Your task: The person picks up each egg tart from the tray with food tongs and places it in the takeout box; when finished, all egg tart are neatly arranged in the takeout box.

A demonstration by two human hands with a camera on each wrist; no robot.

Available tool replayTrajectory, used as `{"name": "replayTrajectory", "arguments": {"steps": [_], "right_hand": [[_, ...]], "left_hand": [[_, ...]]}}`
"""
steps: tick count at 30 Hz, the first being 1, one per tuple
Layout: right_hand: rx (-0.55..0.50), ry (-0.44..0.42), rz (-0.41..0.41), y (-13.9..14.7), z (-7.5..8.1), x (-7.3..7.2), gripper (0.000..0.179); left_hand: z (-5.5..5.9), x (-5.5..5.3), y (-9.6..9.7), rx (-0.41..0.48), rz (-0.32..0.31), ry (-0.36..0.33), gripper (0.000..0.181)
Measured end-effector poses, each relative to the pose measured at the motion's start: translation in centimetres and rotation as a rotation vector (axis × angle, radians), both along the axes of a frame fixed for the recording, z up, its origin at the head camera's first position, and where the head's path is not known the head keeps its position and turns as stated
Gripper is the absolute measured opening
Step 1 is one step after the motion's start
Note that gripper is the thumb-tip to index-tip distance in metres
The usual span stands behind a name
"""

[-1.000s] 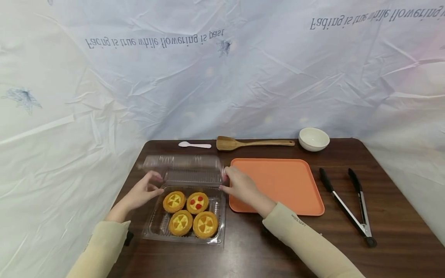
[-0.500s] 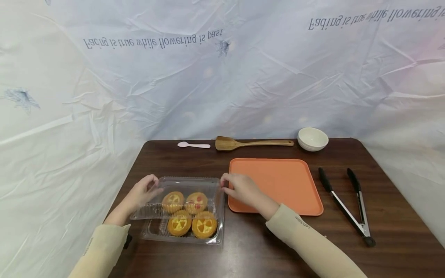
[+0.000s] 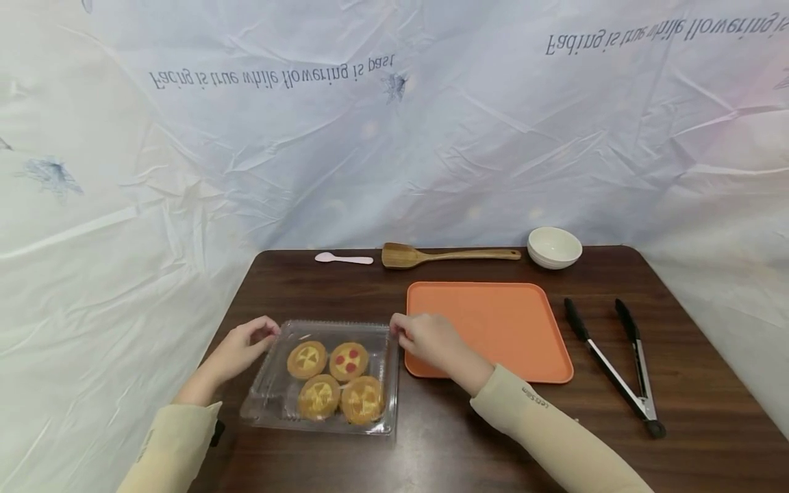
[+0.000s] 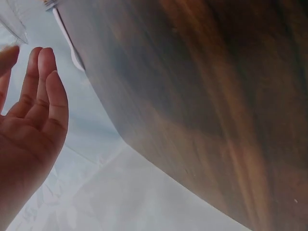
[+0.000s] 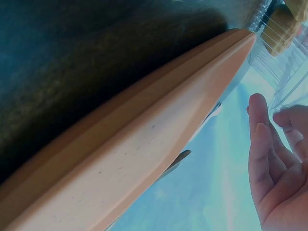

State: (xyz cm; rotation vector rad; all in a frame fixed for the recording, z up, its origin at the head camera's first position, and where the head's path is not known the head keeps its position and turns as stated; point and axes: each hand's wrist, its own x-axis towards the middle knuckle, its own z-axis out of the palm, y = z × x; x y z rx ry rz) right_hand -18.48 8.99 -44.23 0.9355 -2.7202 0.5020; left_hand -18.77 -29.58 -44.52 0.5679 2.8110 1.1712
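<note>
A clear plastic clamshell box point(image 3: 283, 411) stands on the left of the table, its lid folded down over the base. Inside are several egg tarts point(image 3: 318, 397), one with red dots on top. At the box's front left corner the lid's edge sticks out past the base. My left hand point(image 3: 243, 349) is beside the back left corner, its fingers loosely bent and fingertips close to the plastic. My right hand point(image 3: 431, 337) is at the back right corner, fingers loosely curled. In the right wrist view, its fingers point(image 5: 260, 144) lie relaxed below the box wall.
Right of the box lies an orange tray point(image 3: 487, 329), partly under my right hand. Black-handled tongs point(image 3: 619, 376) lie spread farther right. Along the back edge are a small pale spoon point(image 3: 345, 259), a wooden spatula point(image 3: 431, 256) and a white bowl point(image 3: 555, 248).
The lid has swung from upright at the back, forward and down over the tarts. My left hand has drawn slightly left, off the lid's side. My right hand stays by the back right corner.
</note>
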Motion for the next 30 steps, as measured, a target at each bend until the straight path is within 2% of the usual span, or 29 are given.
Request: {"name": "replayTrajectory", "arguments": {"steps": [3, 6, 10, 15, 21, 23, 30], "right_hand": [[0.009, -0.003, -0.018, -0.1, 0.0, 0.2, 0.014], [-0.016, -0.042, -0.024, -0.1, 0.0, 0.4, 0.015], [-0.078, -0.172, -0.032, 0.2, 0.1, 0.8, 0.015], [-0.17, -0.368, -0.044, 0.7, 0.2, 2.1, 0.016], [-0.211, -0.427, -0.034, 1.3, 0.4, 4.4, 0.006], [-0.214, -0.496, 0.004, 1.7, 0.5, 5.1, 0.008], [-0.282, -0.939, 0.295, 2.7, 0.2, 6.7, 0.013]], "left_hand": [[-0.1, 0.4, -0.2, 0.0, 0.021, -0.049, 0.007], [-0.3, 0.7, -0.5, 0.006, 0.029, -0.084, 0.013], [-0.3, 1.0, -0.5, 0.02, -0.001, -0.116, 0.016], [-0.3, 1.2, -0.1, 0.047, -0.035, -0.146, 0.017], [-0.2, 1.3, 0.1, 0.039, -0.018, -0.154, 0.017], [-0.2, 1.2, 0.2, 0.034, -0.02, -0.154, 0.016], [-0.2, 1.2, 0.2, 0.011, -0.008, -0.141, 0.016]]}}
